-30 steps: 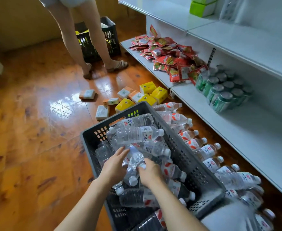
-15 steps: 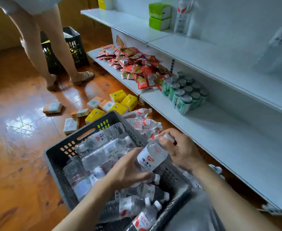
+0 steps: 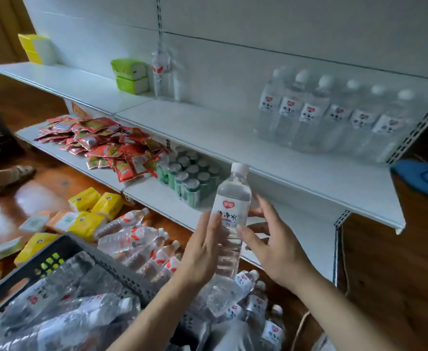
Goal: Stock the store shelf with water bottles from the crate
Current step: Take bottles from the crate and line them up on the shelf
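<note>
I hold one clear water bottle (image 3: pixel 233 198) with a white cap and a red heart label upright between both hands, in front of the middle shelf's (image 3: pixel 220 138) edge. My left hand (image 3: pixel 200 252) cups its left side. My right hand (image 3: pixel 276 249) grips its right side, thumb in front and fingers behind. The dark grey crate (image 3: pixel 63 247) at lower left is full of lying bottles. A row of the same bottles (image 3: pixel 334 115) stands at the right end of the middle shelf.
More bottles (image 3: pixel 137 239) lie on the wooden floor between crate and shelving. The bottom shelf (image 3: pixel 162 198) carries green cans (image 3: pixel 192 176) and red packets (image 3: pixel 106 145). Yellow packs (image 3: pixel 94 206) lie on the floor. Green boxes (image 3: pixel 132 74) stand on the middle shelf; another person's foot (image 3: pixel 5 176) is at left.
Both hands lifted one bottle out of the crate and turned it upright toward the middle shelf. My view swung right and up to the shelving.
</note>
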`<action>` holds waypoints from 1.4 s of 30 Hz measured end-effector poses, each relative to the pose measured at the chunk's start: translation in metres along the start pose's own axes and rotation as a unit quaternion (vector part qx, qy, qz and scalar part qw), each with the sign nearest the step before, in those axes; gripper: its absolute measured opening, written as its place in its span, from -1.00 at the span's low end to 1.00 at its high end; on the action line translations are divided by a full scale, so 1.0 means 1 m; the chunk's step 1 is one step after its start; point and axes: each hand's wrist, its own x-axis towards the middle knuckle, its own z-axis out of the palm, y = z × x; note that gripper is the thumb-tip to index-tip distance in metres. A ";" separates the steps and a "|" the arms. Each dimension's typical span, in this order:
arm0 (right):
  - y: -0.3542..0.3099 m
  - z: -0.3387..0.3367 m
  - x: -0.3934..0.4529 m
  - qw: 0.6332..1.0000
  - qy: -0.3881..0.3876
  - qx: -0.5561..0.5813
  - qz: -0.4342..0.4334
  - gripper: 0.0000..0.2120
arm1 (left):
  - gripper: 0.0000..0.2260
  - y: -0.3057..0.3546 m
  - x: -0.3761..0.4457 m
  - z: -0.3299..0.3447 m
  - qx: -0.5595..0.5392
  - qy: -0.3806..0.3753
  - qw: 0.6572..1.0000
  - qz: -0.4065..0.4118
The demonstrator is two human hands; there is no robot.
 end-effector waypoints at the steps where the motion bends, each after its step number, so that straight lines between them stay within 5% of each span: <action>1: 0.002 -0.009 0.001 1.000 0.012 0.000 0.001 -0.42 | -0.62 0.006 0.008 0.011 -0.002 -0.009 1.000 0.006; 8: 0.020 -0.063 0.016 0.997 0.055 -0.037 0.043 -0.06 | -0.61 0.051 0.069 0.085 -0.011 -0.041 0.997 0.058; 15: 0.048 -0.127 0.075 0.983 0.166 -0.071 0.017 -0.05 | -0.71 0.081 0.148 0.143 -0.005 -0.079 0.988 0.133; 26: 0.133 -0.165 0.143 0.961 0.252 -0.111 0.036 -0.03 | -0.61 0.041 0.245 0.203 0.166 -0.098 0.960 0.204; 33: 0.166 -0.181 0.191 0.945 0.278 -0.169 0.037 -0.07 | -0.32 0.012 0.285 0.220 0.279 -0.058 0.940 0.187; 42: 0.179 -0.179 0.221 0.933 0.291 -0.200 0.074 -0.19 | -0.51 0.009 0.292 0.217 0.285 -0.037 0.937 0.197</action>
